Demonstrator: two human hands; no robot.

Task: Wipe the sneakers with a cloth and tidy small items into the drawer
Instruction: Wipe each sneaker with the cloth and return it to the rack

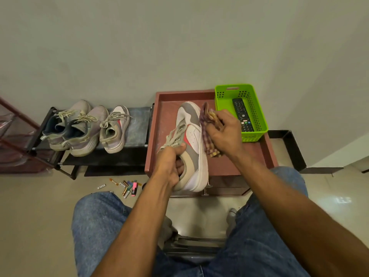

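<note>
My left hand (171, 164) grips a white, grey and beige sneaker (192, 136) by its heel opening, fingers inside, and holds it tilted above the reddish-brown cabinet top (229, 164). In my right hand (225, 130) is a bunched checked cloth (207, 140), pressed against the sneaker's right side. Small items (127, 186) lie scattered on the floor left of the cabinet: batteries, markers and a pink highlighter. The drawer front (227, 185) with a metal handle shows under the sneaker's heel.
A green plastic basket (257, 116) holding a black remote (242, 114) stands on the cabinet's back right. Three more sneakers (85, 128) sit on a low black rack (137, 126) to the left. My knees in jeans frame a metal stool below.
</note>
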